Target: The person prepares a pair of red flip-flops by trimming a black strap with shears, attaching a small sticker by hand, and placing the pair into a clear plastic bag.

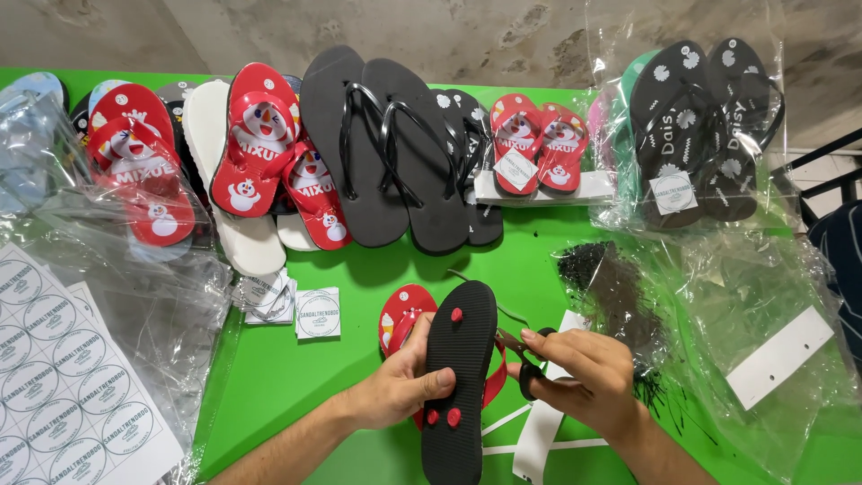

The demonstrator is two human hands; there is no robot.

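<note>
Now, sandal: small black-soled rubber flip-flop (458,377) with red strap plugs, sole up, over the green bench (296,386).
Left hand (395,388): grip closed around its edge; keep it steady.
Right hand (584,377): fingers closed on black scissors (525,359) beside the strap; cut close, carefully.

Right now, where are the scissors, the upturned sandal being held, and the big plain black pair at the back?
Scissors (525,357): head view, on the handle by the right hand's fingers.
Upturned sandal (460,359): head view, middle of its black sole.
Big black flip-flops (359,144): head view, on the left sandal's footbed.
</note>
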